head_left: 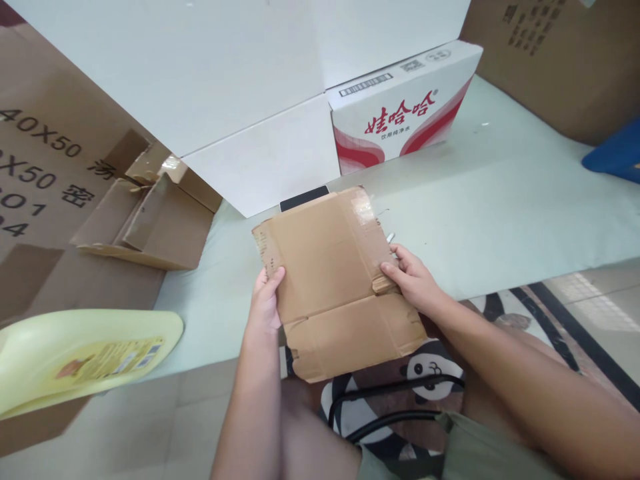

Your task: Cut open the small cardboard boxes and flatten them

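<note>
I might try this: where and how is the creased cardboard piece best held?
Probably by both side edges, from left and right, thumbs on top: the creased cardboard piece is broad but thin, so edges should pinch easily. The left hand and right hand hold it so.

Both forearms extend forward, left grip and right grip pinching, thumbs uppermost.

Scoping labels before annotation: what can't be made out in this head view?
All head view:
Underside of the torn-edged brown cardboard sheet: faces away, also hiding parts of the left hand and right hand.
Black flat rectangular object: mostly hidden by the sheet.
Small white object: too small to identify.
Smooth blue object: cut off by the right edge.
Pale green plastic object: cut off by the left edge; fine print on its yellow label too small.
</note>
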Motion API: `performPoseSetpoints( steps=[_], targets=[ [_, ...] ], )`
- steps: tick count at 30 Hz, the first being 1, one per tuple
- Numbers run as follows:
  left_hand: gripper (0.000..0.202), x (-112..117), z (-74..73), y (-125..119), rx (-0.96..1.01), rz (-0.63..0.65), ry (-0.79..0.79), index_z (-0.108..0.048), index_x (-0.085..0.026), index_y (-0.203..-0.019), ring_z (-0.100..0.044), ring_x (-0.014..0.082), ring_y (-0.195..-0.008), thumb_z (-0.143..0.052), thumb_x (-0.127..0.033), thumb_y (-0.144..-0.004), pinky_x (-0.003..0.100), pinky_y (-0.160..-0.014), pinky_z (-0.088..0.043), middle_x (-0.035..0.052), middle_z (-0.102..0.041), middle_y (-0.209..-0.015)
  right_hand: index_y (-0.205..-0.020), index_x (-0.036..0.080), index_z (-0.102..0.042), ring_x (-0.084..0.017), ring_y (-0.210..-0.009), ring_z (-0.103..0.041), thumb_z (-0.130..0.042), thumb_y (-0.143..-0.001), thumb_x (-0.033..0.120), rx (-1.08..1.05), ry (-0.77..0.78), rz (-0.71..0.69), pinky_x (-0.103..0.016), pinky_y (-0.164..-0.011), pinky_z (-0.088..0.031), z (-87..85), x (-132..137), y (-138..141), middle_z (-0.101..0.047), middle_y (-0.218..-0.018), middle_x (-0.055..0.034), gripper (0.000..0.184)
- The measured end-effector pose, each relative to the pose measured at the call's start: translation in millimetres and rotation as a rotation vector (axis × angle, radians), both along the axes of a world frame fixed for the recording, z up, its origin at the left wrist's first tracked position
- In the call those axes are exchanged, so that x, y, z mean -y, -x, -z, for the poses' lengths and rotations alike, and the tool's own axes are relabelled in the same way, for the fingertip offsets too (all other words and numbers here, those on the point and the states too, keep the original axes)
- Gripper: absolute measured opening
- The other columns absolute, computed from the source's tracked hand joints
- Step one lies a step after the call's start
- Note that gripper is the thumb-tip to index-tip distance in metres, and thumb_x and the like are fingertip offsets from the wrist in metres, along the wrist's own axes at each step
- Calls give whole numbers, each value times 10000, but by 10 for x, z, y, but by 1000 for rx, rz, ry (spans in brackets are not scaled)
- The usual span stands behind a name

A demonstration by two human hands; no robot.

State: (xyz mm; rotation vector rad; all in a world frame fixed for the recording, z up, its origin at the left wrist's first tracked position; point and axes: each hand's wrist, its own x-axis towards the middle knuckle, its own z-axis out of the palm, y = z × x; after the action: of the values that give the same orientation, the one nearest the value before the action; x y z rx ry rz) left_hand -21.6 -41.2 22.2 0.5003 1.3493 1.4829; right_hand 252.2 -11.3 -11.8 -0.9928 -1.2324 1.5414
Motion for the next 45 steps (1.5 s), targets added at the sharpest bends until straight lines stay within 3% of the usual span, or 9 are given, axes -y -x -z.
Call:
performPoseSetpoints(
  steps=[6, 10, 13, 19, 21, 25, 30, 37, 45],
  targets=[
    [530, -7, 12, -5, 2, 11, -4, -685, -178, -1009, -729, 198, -726, -919, -318, -554, 282, -646, -590, 72, -779, -960, -1119, 234, -549, -228, -906, -696, -669, -826, 521, 23, 16, -5, -403, -854, -541, -13, 7, 3, -721, -1017, -61, 427],
    [521, -15, 11, 26, 9, -11, -32, -697, -177, -1006, -719, 192, -705, -920, -307, -554, 283, -640, -581, 60, -775, -922, -1147, 235, -532, -203, -781, -670, -680, -813, 496, 40, 61, 1, -349, -747, -528, -8, -1, -28, -701, -875, -17, 449],
    [467, -36, 25, 109, 23, -87, -78, -700, -185, -1006, -717, 186, -730, -895, -300, -598, 296, -702, -585, 46, -770, -922, -1117, 229, -564, -175, -663, -621, -664, -824, 512, 58, 78, -51, -304, -642, -498, -19, -21, -78, -640, -738, 24, 419],
    [333, -88, 108, 231, 10, -281, -108, -676, -198, -1030, -711, 176, -817, -787, -243, -719, 319, -802, -580, 45, -754, -993, -1070, 199, -611, -188, -639, -638, -685, -807, 598, -21, 48, -217, -315, -589, -510, -25, -28, -104, -675, -771, -20, 483],
    [316, -90, 122, 186, -25, -305, -76, -659, -200, -1035, -712, 180, -848, -768, -241, -741, 327, -810, -584, 58, -746, -1039, -1070, 201, -614, -201, -651, -654, -716, -784, 596, 5, 60, -186, -334, -600, -533, -11, -7, -80, -696, -792, -34, 499],
    [378, -77, 122, 37, -141, -290, -125, -621, -243, -1106, -705, 195, -1013, -771, -279, -761, 330, -885, -581, 67, -719, -1187, -1023, 222, -667, -261, -912, -691, -758, -746, 567, 97, 15, 20, -399, -786, -585, 27, 14, -43, -744, -1009, -79, 451],
    [430, -80, 174, 16, -210, -224, -167, -609, -256, -1128, -674, 222, -1142, -793, -359, -753, 362, -968, -557, 77, -699, -1249, -961, 216, -679, -234, -732, -677, -729, -759, 621, 142, 19, 144, -371, -623, -588, 69, -10, -32, -745, -878, -69, 455],
    [366, -104, 203, 11, -127, -265, -151, -589, -275, -1121, -679, 184, -1119, -753, -326, -797, 318, -917, -575, 48, -690, -1268, -655, 176, -688, -184, -525, -665, -652, -788, 707, 93, 49, -384, -318, -541, -575, -59, 53, 35, -702, -579, -71, 548],
    [501, 34, 113, -63, -89, -120, -142, -560, -295, -1217, -646, 201, -1189, -784, -390, -779, 297, -898, -575, 61, -643, -1360, -831, 147, -678, -169, -523, -663, -744, -723, 648, -97, 259, -247, -281, -495, -534, 92, 218, 98, -739, -676, -81, 516]
  ],
)
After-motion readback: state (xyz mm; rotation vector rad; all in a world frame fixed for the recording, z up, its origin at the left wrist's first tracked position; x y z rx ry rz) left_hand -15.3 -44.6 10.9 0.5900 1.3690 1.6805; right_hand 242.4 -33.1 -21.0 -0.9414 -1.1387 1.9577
